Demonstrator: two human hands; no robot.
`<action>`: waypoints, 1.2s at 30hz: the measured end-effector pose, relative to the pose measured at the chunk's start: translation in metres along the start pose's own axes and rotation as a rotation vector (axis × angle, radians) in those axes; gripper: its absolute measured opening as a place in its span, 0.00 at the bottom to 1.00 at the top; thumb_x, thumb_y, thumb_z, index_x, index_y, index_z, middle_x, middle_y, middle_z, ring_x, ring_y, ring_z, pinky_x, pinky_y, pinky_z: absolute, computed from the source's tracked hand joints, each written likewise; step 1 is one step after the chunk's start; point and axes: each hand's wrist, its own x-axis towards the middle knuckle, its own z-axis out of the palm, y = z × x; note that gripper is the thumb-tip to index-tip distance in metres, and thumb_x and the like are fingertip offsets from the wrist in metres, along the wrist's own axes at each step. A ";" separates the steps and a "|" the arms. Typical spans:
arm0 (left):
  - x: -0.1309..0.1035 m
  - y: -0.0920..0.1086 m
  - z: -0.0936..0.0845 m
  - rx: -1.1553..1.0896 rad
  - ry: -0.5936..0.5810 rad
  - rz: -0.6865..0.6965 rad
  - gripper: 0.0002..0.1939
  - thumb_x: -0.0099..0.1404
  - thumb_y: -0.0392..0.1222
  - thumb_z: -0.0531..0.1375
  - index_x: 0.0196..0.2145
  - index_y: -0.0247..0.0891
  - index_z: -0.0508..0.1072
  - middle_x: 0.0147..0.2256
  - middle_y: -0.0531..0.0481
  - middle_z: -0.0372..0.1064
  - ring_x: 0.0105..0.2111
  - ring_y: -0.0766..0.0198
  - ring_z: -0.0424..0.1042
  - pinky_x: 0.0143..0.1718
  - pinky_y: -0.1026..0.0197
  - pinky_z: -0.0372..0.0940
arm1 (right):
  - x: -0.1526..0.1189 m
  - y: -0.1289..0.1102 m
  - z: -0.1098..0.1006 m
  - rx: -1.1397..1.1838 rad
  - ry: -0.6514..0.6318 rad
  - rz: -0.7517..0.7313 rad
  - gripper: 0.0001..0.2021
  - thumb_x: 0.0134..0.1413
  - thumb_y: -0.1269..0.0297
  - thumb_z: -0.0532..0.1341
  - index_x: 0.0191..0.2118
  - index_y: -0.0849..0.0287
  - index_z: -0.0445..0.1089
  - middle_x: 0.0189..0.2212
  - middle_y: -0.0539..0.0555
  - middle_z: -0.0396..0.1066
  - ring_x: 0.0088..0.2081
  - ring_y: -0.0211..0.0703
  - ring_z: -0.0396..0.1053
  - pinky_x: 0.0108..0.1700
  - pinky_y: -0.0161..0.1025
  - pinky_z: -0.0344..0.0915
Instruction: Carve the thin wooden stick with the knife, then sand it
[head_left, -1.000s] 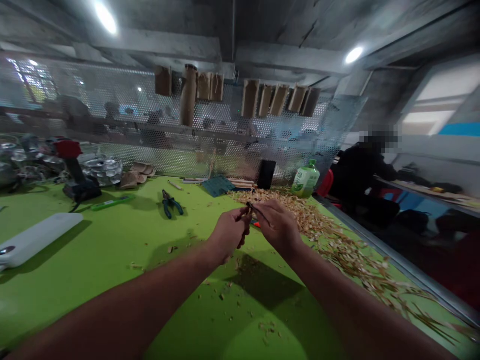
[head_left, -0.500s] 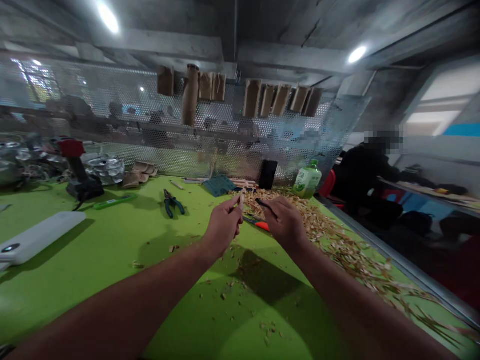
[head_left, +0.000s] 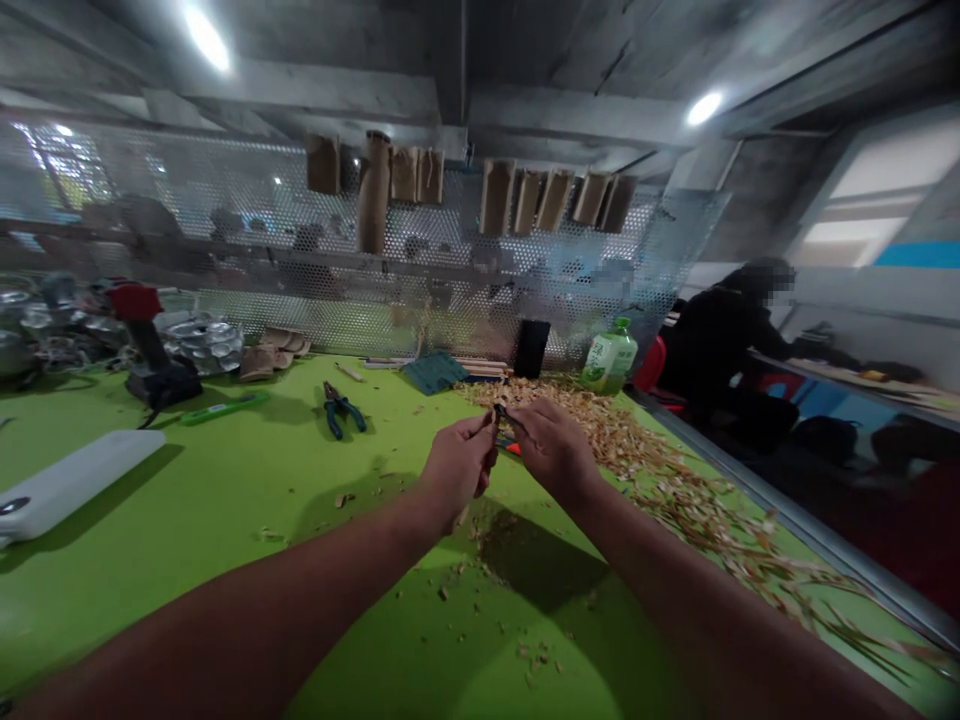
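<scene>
Over the middle of the green table (head_left: 225, 600), my left hand (head_left: 459, 462) is closed on a small pale piece of wood (head_left: 494, 417), mostly hidden by the fingers. Close beside it on the right, my right hand (head_left: 553, 445) grips a small dark tool (head_left: 502, 411), whose tip meets the top of the wood. What kind of tool it is cannot be made out. A red-handled tool (head_left: 510, 447) lies on the table, partly behind my hands. Thin wood shavings (head_left: 622, 430) are heaped behind and to the right of them.
Pliers (head_left: 343, 408), a green cutter (head_left: 225, 408), a white device (head_left: 79, 480) and a red-black power tool (head_left: 146, 345) lie left. At the back are a green cloth (head_left: 435, 371), a black phone (head_left: 532, 348) and a bottle (head_left: 611, 357). A person (head_left: 720, 335) sits at right.
My right hand has moved left, bringing the dark tool from apart to the top of the wood. The whole view has shifted slightly.
</scene>
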 end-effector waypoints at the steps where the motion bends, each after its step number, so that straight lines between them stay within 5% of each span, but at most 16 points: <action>1: 0.000 0.003 -0.001 -0.021 0.000 0.036 0.14 0.62 0.47 0.59 0.42 0.37 0.72 0.18 0.61 0.54 0.11 0.77 0.47 0.12 0.71 0.41 | 0.000 0.004 0.000 -0.013 -0.004 0.019 0.09 0.57 0.72 0.56 0.36 0.57 0.73 0.30 0.55 0.69 0.32 0.44 0.67 0.34 0.38 0.64; 4: 0.000 0.009 -0.005 -0.084 -0.036 0.130 0.20 0.61 0.46 0.60 0.51 0.40 0.69 0.20 0.60 0.56 0.12 0.77 0.48 0.12 0.72 0.42 | 0.003 0.011 -0.003 -0.032 0.033 0.073 0.09 0.57 0.73 0.56 0.29 0.59 0.72 0.24 0.54 0.66 0.28 0.43 0.65 0.31 0.38 0.63; 9: 0.004 0.002 -0.006 -0.067 -0.033 0.029 0.18 0.61 0.46 0.59 0.48 0.38 0.71 0.18 0.61 0.53 0.11 0.77 0.45 0.11 0.71 0.40 | 0.005 -0.008 -0.010 0.122 0.208 0.019 0.09 0.60 0.68 0.56 0.42 0.57 0.72 0.31 0.55 0.70 0.35 0.45 0.68 0.38 0.40 0.66; 13: 0.005 -0.008 -0.001 0.011 -0.028 -0.052 0.14 0.62 0.44 0.58 0.45 0.37 0.71 0.16 0.62 0.52 0.11 0.76 0.46 0.12 0.71 0.41 | 0.003 -0.020 -0.008 0.158 0.120 -0.044 0.11 0.61 0.69 0.55 0.46 0.55 0.72 0.36 0.56 0.71 0.38 0.44 0.69 0.40 0.40 0.67; 18: 0.001 -0.003 0.003 0.125 0.015 -0.012 0.10 0.63 0.45 0.58 0.35 0.35 0.73 0.16 0.61 0.50 0.11 0.77 0.46 0.12 0.71 0.42 | 0.000 -0.009 -0.003 0.010 0.030 -0.035 0.11 0.61 0.68 0.54 0.43 0.59 0.72 0.30 0.56 0.69 0.33 0.44 0.66 0.35 0.38 0.64; 24: -0.003 0.017 -0.005 -0.034 0.016 0.178 0.18 0.62 0.44 0.58 0.49 0.38 0.71 0.20 0.60 0.55 0.12 0.77 0.48 0.12 0.72 0.43 | 0.007 0.012 -0.005 -0.018 0.063 0.070 0.09 0.57 0.69 0.56 0.31 0.57 0.73 0.24 0.55 0.68 0.29 0.45 0.66 0.31 0.38 0.63; 29: 0.004 0.007 -0.008 -0.006 -0.066 0.098 0.18 0.62 0.45 0.59 0.48 0.37 0.72 0.19 0.61 0.54 0.12 0.77 0.46 0.12 0.71 0.41 | 0.010 -0.009 -0.012 0.109 0.230 0.022 0.08 0.60 0.67 0.57 0.41 0.57 0.73 0.31 0.55 0.71 0.36 0.45 0.69 0.40 0.41 0.67; 33: 0.005 -0.005 -0.002 0.074 -0.061 -0.001 0.16 0.62 0.44 0.58 0.45 0.34 0.73 0.17 0.61 0.53 0.12 0.76 0.47 0.12 0.71 0.44 | 0.005 -0.026 -0.010 0.141 0.145 -0.047 0.10 0.60 0.69 0.56 0.44 0.57 0.72 0.35 0.56 0.71 0.37 0.44 0.69 0.38 0.40 0.67; 36: 0.002 -0.001 0.000 0.136 -0.028 0.027 0.13 0.63 0.42 0.58 0.43 0.34 0.74 0.16 0.61 0.51 0.11 0.76 0.47 0.12 0.71 0.44 | 0.001 -0.015 -0.006 0.047 0.069 0.001 0.10 0.60 0.69 0.55 0.42 0.58 0.73 0.33 0.57 0.70 0.35 0.45 0.68 0.36 0.40 0.66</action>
